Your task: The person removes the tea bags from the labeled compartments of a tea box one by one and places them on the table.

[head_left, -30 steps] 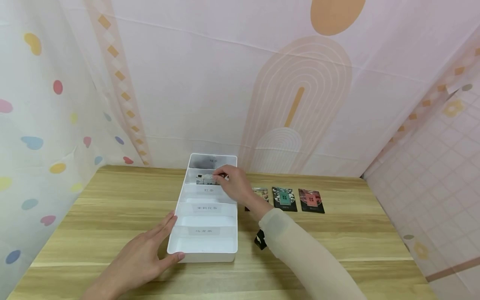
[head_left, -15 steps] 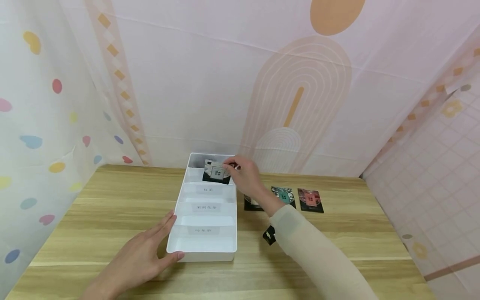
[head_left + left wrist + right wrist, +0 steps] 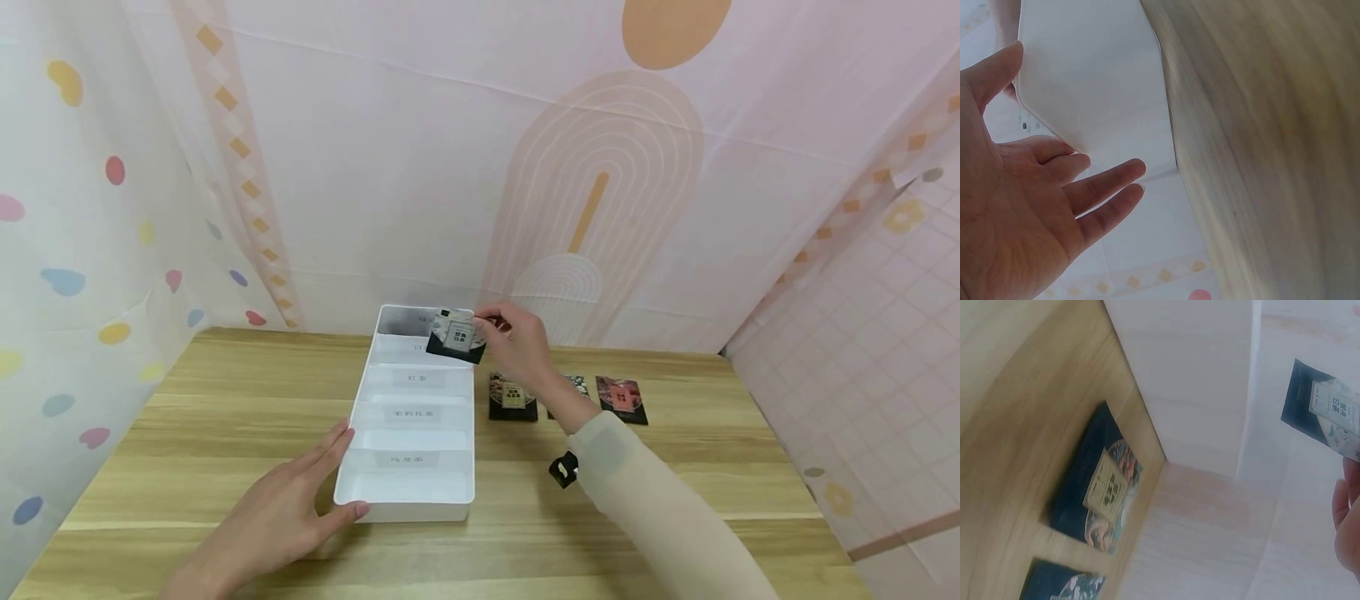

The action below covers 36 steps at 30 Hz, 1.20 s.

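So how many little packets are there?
4: a grey-labelled packet pinched in the right hand, and on the table a yellow-labelled packet, a partly covered packet behind the right arm, and a red-labelled packet. More could be hidden.

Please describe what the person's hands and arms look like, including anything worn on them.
Both the left hand and right hand are bare, with no gloves or rings visible. The right arm wears a long cream sleeve with a greyish patch near its cuff. No left sleeve shows.
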Each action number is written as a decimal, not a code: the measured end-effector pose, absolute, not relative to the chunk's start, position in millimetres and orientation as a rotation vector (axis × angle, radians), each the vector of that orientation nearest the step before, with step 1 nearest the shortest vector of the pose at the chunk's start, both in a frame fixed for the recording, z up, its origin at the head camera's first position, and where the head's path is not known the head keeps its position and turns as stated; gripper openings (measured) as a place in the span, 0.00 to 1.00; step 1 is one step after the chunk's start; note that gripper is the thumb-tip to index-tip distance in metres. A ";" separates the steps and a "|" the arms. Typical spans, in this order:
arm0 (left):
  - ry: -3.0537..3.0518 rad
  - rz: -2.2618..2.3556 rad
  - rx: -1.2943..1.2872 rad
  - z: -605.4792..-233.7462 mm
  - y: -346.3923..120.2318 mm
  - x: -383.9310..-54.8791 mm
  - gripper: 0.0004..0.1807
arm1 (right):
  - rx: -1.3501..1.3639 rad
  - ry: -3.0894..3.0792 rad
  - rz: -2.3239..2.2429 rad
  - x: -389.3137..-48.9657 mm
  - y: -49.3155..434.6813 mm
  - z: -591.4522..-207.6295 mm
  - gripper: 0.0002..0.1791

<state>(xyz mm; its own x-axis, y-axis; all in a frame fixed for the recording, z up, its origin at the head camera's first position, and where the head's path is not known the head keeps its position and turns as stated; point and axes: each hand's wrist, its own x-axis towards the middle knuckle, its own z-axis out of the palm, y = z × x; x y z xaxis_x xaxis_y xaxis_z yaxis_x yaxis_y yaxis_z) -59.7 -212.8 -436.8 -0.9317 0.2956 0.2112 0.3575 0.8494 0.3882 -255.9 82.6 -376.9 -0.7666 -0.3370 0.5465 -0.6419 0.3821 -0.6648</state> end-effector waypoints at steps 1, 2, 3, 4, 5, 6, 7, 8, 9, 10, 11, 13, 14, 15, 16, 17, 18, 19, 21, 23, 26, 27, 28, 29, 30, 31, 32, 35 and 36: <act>-2.882 -0.647 -0.512 -436.9 -212.8 -59.8 0.52 | 0.858 -2.323 1.339 -255.6 85.1 -376.4 0.06; -2.882 -0.649 -0.512 -436.9 -212.8 -59.8 0.52 | 0.864 -2.319 1.343 -255.3 87.6 -375.9 0.06; -2.885 -0.651 -0.512 -437.0 -212.8 -59.7 0.52 | 0.872 -2.316 1.341 -254.9 90.2 -375.7 0.06; -2.887 -0.654 -0.511 -437.1 -212.6 -59.5 0.52 | 0.873 -2.319 1.335 -254.2 92.8 -375.2 0.06; -2.889 -0.656 -0.511 -437.0 -212.5 -59.4 0.52 | 0.879 -2.318 1.330 -253.4 95.5 -374.8 0.06; -2.890 -0.657 -0.511 -437.1 -212.3 -59.3 0.52 | 0.886 -2.317 1.321 -252.6 98.1 -374.2 0.06; -2.892 -0.659 -0.510 -437.2 -212.2 -59.1 0.52 | 0.889 -2.320 1.315 -251.6 100.8 -373.5 0.06; -2.894 -0.661 -0.509 -437.2 -212.1 -59.1 0.52 | 0.892 -2.321 1.303 -250.8 103.5 -372.8 0.05; -2.896 -0.662 -0.508 -437.1 -211.9 -59.2 0.52 | 0.892 -2.320 1.294 -249.7 106.2 -372.1 0.05; -2.898 -0.663 -0.506 -437.0 -211.7 -59.3 0.52 | 0.893 -2.316 1.284 -249.2 109.0 -371.6 0.05; -2.898 -0.663 -0.506 -436.9 -211.6 -59.6 0.52 | 0.899 -2.308 1.277 -248.5 111.9 -371.1 0.04; -2.900 -0.665 -0.504 -436.7 -211.2 -60.1 0.52 | 0.913 -2.292 1.266 -247.4 118.0 -370.5 0.04; -2.900 -0.665 -0.505 -436.6 -211.1 -60.4 0.52 | 0.920 -2.281 1.259 -246.9 120.9 -370.6 0.04; -2.901 -0.666 -0.504 -436.4 -211.1 -60.6 0.52 | 0.926 -2.269 1.258 -246.1 123.8 -370.9 0.04; -2.901 -0.665 -0.504 -436.3 -211.2 -60.7 0.52 | 0.930 -2.264 1.257 -245.4 126.6 -371.4 0.03; -2.899 -0.663 -0.505 -436.3 -211.3 -60.9 0.52 | 0.932 -2.263 1.261 -244.1 129.2 -371.5 0.03; -2.898 -0.661 -0.505 -436.3 -211.5 -60.9 0.52 | 0.928 -2.267 1.265 -243.1 131.7 -372.0 0.03; -2.898 -0.658 -0.506 -436.3 -211.7 -60.9 0.52 | 0.920 -2.275 1.268 -241.8 133.9 -372.5 0.03; -2.895 -0.656 -0.508 -436.6 -212.1 -60.7 0.52 | 0.905 -2.294 1.277 -239.5 137.9 -374.0 0.03; -2.894 -0.652 -0.509 -437.0 -212.8 -60.4 0.52 | 0.891 -2.322 1.276 -237.4 141.0 -375.6 0.03; -2.895 -0.655 -0.509 -437.8 -213.2 -60.0 0.52 | 0.876 -2.352 1.274 -235.0 145.5 -378.2 0.03; -2.895 -0.656 -0.509 -438.0 -213.2 -60.1 0.52 | 0.869 -2.360 1.273 -234.4 147.1 -379.3 0.03; -2.895 -0.656 -0.508 -438.2 -213.2 -60.1 0.52 | 0.864 -2.367 1.271 -233.7 148.8 -380.4 0.03; -2.894 -0.656 -0.510 -438.4 -213.2 -60.2 0.52 | 0.856 -2.374 1.273 -233.0 150.6 -381.5 0.03; -2.893 -0.655 -0.512 -438.5 -213.3 -60.4 0.52 | 0.846 -2.382 1.277 -232.3 152.6 -382.6 0.03; -2.894 -0.652 -0.514 -438.5 -213.3 -60.6 0.52 | 0.835 -2.392 1.281 -231.4 154.6 -383.8 0.03; -2.894 -0.651 -0.515 -438.5 -213.4 -60.8 0.52 | 0.826 -2.399 1.283 -230.3 156.6 -385.0 0.04; -2.898 -0.649 -0.511 -438.4 -213.7 -60.9 0.52 | 0.804 -2.425 1.299 -226.6 162.3 -388.9 0.04; -2.901 -0.650 -0.508 -438.4 -213.7 -60.8 0.52 | 0.796 -2.433 1.307 -225.1 164.1 -390.0 0.04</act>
<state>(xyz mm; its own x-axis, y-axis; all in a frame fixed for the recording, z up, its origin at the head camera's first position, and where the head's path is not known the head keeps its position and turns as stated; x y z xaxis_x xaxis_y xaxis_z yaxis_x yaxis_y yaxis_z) -60.8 -213.7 -438.4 -0.9356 0.2960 0.1925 0.3499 0.8508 0.3921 -225.1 164.1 -390.0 -0.8137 -0.3403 0.4713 -0.5808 0.4430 -0.6829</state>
